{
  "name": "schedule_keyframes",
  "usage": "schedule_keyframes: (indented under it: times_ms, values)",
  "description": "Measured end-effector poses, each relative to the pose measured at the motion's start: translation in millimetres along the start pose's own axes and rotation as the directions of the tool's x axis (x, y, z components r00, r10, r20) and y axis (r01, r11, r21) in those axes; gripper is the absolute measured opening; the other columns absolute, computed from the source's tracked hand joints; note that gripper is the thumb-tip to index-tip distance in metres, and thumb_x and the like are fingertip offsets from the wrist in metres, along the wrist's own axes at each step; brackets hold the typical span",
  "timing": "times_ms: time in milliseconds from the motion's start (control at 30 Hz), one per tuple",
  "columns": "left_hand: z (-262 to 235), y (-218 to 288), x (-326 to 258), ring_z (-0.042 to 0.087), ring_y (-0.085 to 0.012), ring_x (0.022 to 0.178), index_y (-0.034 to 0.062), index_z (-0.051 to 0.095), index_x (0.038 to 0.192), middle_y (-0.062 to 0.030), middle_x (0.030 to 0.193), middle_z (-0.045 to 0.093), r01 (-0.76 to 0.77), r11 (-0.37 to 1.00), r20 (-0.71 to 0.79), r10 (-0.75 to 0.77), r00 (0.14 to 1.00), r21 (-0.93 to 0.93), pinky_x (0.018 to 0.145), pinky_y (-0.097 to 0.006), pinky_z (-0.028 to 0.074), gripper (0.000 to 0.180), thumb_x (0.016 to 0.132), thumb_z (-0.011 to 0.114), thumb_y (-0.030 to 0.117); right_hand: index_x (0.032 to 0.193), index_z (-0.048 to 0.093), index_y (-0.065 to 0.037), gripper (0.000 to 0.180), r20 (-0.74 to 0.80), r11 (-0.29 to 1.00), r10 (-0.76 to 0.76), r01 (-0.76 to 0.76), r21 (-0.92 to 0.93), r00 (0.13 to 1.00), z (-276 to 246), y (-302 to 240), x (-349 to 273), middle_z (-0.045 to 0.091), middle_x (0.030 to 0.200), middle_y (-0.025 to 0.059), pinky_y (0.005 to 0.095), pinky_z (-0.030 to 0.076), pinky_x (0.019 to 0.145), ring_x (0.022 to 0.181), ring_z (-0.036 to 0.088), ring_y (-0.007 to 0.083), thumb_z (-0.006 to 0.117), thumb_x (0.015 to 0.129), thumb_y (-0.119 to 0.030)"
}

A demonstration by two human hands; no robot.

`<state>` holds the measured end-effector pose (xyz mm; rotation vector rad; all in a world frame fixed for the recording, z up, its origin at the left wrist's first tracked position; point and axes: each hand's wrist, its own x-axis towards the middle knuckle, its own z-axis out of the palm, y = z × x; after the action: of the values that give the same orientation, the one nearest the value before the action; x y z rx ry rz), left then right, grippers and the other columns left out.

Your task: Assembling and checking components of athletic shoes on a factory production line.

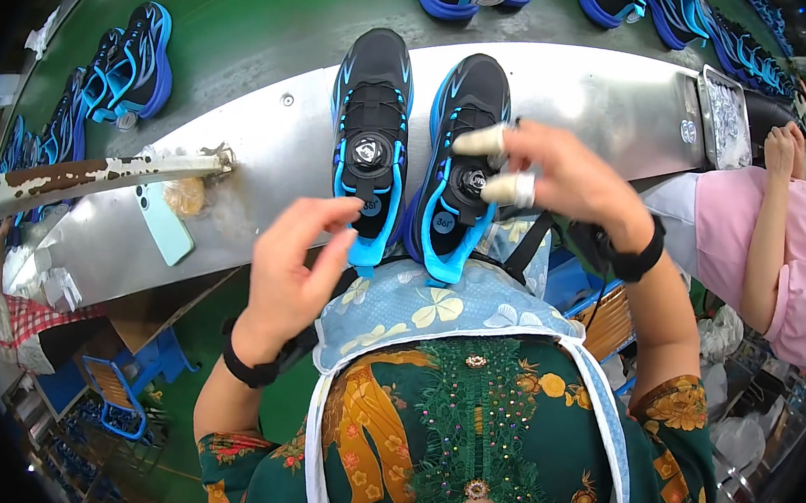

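Observation:
Two black sneakers with blue soles and bright blue linings stand side by side, toes pointing away from me. The left sneaker [377,67] and the right sneaker [476,85] each have a round lacing dial on the tongue. My left hand [294,266] is at the left sneaker's heel collar, thumb and forefinger apart; whether they touch the lining I cannot tell. Over the right sneaker is my right hand [563,174], with pale finger cots on two spread fingertips. One capped fingertip is beside that sneaker's dial [471,183], the other above its laces.
The sneakers stand on a curved metal worktop [590,86]. Beyond it, a green surface [252,8] carries more sneakers [132,65]. A chipped metal bar [94,172] reaches in near a mint-green phone [164,223]. A metal tray [724,117] and a person in pink [730,242] are at right.

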<state>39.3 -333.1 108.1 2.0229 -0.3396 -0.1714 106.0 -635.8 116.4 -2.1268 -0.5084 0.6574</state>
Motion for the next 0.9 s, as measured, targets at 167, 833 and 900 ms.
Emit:
schedule_keyframes:
  times_ms: [167,833,900]
  values:
    - [43.2,12.2,7.0,0.062,-0.0341,0.097,0.0047,0.043,0.140,-0.0206,0.111,0.062,-0.144,0.954,0.232,0.082,0.969,0.264,0.085,-0.041,0.050,0.062,0.083,0.066,0.011,0.119,0.063,-0.016,0.042,-0.233,0.980,-0.186,0.162,-0.119,0.955,44.7,11.9,-13.2,0.056,0.085,0.0139,0.0399,0.048,0.071,0.080,0.058,0.0345,0.075,0.079,-0.020]
    - [-25.0,-43.7,267.0,0.063,-0.0332,0.097,0.0041,0.068,0.104,-0.0166,0.100,0.067,-0.159,0.840,-0.247,0.326,0.913,0.520,0.084,-0.041,0.050,0.030,0.082,0.069,0.024,0.136,0.051,-0.012,0.057,-0.517,0.936,-0.043,-0.146,-0.319,0.855,-123.2,71.3,80.5,0.056,0.082,0.0063,0.0261,0.043,0.065,0.065,0.042,0.0129,0.073,0.084,-0.013]
    - [17.0,-42.8,279.5,0.062,-0.0340,0.104,0.0030,0.065,0.114,-0.0192,0.112,0.064,-0.224,0.911,0.059,0.217,0.974,0.347,0.090,-0.041,0.049,0.046,0.080,0.073,0.032,0.135,0.048,-0.017,0.061,-0.484,0.811,0.011,-0.291,-0.507,0.875,-138.2,81.5,110.2,0.065,0.089,0.0234,0.0462,0.047,0.075,0.087,0.063,0.0383,0.074,0.080,-0.016]
